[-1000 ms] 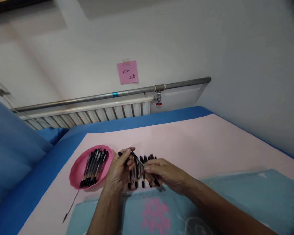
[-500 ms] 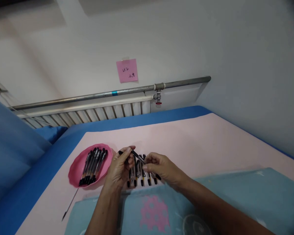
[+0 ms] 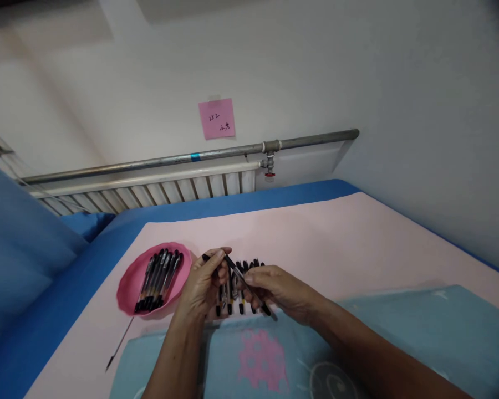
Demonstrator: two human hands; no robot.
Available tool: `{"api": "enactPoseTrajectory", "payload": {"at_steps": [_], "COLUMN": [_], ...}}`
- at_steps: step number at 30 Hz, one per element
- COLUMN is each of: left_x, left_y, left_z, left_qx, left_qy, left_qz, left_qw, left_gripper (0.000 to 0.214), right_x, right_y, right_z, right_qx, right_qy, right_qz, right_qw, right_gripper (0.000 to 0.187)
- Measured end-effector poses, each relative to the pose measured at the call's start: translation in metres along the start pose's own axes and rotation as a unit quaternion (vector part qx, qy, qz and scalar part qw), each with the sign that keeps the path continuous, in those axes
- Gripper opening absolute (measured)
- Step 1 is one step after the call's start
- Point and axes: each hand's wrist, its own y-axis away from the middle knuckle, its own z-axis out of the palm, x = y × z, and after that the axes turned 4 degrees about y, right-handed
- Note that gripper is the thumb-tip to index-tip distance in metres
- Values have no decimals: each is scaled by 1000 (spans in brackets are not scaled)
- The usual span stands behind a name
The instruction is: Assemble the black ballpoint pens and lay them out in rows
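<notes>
The right hand [image 3: 283, 289] is pinching a black-and-clear plastic pen [image 3: 238, 272] mid-barrel; the left hand [image 3: 202, 282] is pinching its upper end. Joint work on this pen seems underway, probably calling next for steady alignment. Beneath, similar pens [image 3: 229, 306] are lying; leftward, a scalloped pink plastic bowl [image 3: 127, 288] is holding more.

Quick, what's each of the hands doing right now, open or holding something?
Left hand: closed on a black piece, mostly hidden.
Right hand: closed, holding a pen.
</notes>
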Motion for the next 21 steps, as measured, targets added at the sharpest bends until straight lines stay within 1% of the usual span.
{"api": "enactPoseTrajectory", "payload": {"at_steps": [3,6,8,10,12,13,14,15,17,19,21], "left_x": [-1,-6,-10,-11,-8,-4,0,6,16,21,19], "left_y": [-1,-1,-1,-2,-3,-5,-6,-8,-10,-10,-8], "left_z": [0,2,4,4,1,-2,-7,-11,-19,-23,-22], "left_qx": [17,44,60,76,107,128,147,164,176,170,160], "left_qy": [-9,-16,-15,-14,-6,3,16,30,60,75,71], "left_qz": [7,22,30,35,50,64,80,96,111,97,70], "left_qw": [1000,999,998,996,993,990,986,981,976,978,982], "left_gripper": [29,30,31,32,32,32,32,32,30,28,27], "right_x": [0,-3,-4,-4,-2,-1,1,2,3,2,0], "right_y": [0,0,1,3,5,5,5,5,3,2,2], "right_z": [-1,-1,0,1,2,1,1,0,-4,-9,-15], "right_qx": [56,117,140,161,180,186,191,194,193,190,194], "right_qy": [61,182,269,349,419,445,458,460,432,399,386], "right_qz": [-33,-59,-72,-88,-106,-113,-113,-109,-97,-101,-103], "right_qw": [996,975,950,919,883,869,860,860,876,891,896], "right_gripper": [16,14,14,14,14,14,14,14,16,17,16]}}
